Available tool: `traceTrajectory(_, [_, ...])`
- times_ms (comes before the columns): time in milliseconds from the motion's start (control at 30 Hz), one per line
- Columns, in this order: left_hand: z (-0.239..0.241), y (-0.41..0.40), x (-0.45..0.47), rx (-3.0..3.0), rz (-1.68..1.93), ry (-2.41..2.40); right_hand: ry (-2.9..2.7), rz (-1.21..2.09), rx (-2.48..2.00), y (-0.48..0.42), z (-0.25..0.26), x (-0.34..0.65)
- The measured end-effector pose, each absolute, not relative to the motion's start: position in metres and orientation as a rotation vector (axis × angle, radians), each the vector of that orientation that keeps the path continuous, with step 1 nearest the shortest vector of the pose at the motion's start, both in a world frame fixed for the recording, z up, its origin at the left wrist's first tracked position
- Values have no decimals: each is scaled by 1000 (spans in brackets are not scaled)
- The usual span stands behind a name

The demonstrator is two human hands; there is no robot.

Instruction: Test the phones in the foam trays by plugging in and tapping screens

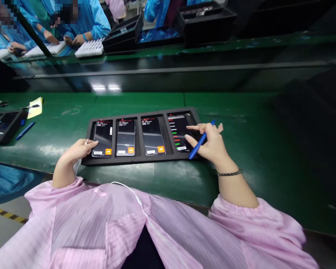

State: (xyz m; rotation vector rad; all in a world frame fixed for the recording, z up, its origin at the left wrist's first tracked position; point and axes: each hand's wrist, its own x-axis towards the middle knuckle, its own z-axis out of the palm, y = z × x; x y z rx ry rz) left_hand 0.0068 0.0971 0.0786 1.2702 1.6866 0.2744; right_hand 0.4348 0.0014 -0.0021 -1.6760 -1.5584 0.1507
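A black tray [154,160] with compartments lies on the bench before me, and several dark phones rest in it. Three of them, such as the second phone [126,136], show small text at the top and an orange square low down. On the rightmost phone [179,130] are red, green and white lines. My right hand [212,144] grips a blue pen [197,147], its thumb and forefinger stretched over that phone. At the tray's left end, my left hand [78,151] has a fingertip on the leftmost phone [103,136]. A slim white-tipped stick [86,141] pokes from its closed fingers.
Left on the green bench [240,112] are another black tray [5,138], a blue pen [25,131] and a yellow note [35,107]. Beyond a rail, people in blue coats work near a white tray [89,48] and black boxes [207,22].
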Motion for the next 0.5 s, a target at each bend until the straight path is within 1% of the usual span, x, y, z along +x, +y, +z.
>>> traceTrajectory(133, [76,94,-3,1229,374,1643,-1603,131,-1655,1,-6,438])
traceTrajectory(267, [78,84,-4,1315,273,1624,-1675,168,-1654,0,-8,439])
traceTrajectory(367, [79,78,2,1397,268,1780,-1692,200,-1738,0,-7,437])
traceTrajectory(500, [78,75,0,1539,419,2012,-1682,250,-1810,0,-3,434])
